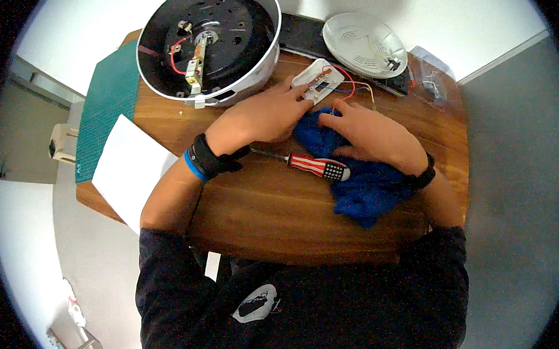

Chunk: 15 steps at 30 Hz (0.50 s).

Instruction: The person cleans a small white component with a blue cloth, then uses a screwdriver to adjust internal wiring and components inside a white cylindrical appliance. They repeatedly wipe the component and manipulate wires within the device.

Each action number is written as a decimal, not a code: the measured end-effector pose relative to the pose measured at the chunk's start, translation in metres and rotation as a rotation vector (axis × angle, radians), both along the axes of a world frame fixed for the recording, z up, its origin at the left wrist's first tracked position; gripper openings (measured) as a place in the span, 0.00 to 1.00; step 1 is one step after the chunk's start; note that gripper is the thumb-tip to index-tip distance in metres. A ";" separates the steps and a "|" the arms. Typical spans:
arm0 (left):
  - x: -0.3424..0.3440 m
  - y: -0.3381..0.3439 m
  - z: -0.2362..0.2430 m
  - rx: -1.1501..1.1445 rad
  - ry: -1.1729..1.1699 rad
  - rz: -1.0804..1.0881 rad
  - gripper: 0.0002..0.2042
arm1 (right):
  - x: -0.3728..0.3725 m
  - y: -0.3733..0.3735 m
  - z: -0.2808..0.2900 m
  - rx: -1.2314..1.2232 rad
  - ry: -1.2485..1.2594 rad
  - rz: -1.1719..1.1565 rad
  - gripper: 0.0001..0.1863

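My left hand [267,117] reaches over the table, its fingertips gripping the near left edge of a small white plastic panel [314,92]. Copper-coloured strips and red, blue and pale wires show on the panel. Bunched under my right hand [378,136] is a blue cloth [372,192], with thumb and fingers closed on its upper part; the fingertips are close to the panel's wires. Between my forearms lies a screwdriver [317,166] with a red-and-white striped handle, its shaft pointing left and partly hidden by my left wrist.
A large round metal housing [272,64] with a black inside stands at the back left. Behind the panel, a clear round cover [364,40] rests on a black bar [304,35]. A clear plastic bag [436,81] lies far right. White paper [131,169] and a green mat [106,108] are left.
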State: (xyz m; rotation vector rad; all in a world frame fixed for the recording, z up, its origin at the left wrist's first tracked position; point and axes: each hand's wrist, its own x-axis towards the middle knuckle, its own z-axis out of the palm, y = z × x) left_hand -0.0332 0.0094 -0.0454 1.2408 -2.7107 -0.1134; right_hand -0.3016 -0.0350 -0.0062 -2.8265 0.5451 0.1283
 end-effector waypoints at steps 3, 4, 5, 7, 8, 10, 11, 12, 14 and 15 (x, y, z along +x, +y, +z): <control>-0.009 -0.008 -0.004 0.025 0.030 0.054 0.18 | -0.021 0.003 0.015 0.042 0.068 -0.066 0.31; -0.011 -0.011 -0.002 0.060 0.022 0.091 0.15 | -0.030 0.002 0.021 0.064 0.077 -0.093 0.31; -0.013 -0.013 0.000 0.072 0.011 0.095 0.14 | -0.037 0.003 0.028 0.085 0.087 -0.119 0.30; -0.016 -0.017 0.003 0.097 -0.014 0.106 0.12 | -0.049 0.004 0.038 0.029 0.070 -0.264 0.29; -0.018 -0.022 0.002 0.090 -0.014 0.115 0.13 | -0.060 0.001 0.038 -0.038 -0.031 -0.274 0.29; -0.027 -0.026 0.014 0.164 -0.022 0.204 0.14 | -0.067 0.001 0.041 -0.152 -0.200 -0.373 0.26; -0.030 -0.027 0.020 0.201 -0.030 0.247 0.15 | -0.068 0.000 0.042 -0.222 -0.275 -0.418 0.25; -0.031 -0.038 0.003 0.075 0.076 0.237 0.16 | -0.068 -0.001 0.042 -0.293 -0.350 -0.462 0.25; -0.037 -0.043 -0.006 0.019 0.194 0.300 0.20 | -0.061 0.003 0.053 -0.418 -0.442 -0.504 0.26; -0.038 -0.045 -0.010 -0.010 0.254 0.333 0.22 | -0.055 0.004 0.060 -0.473 -0.455 -0.472 0.27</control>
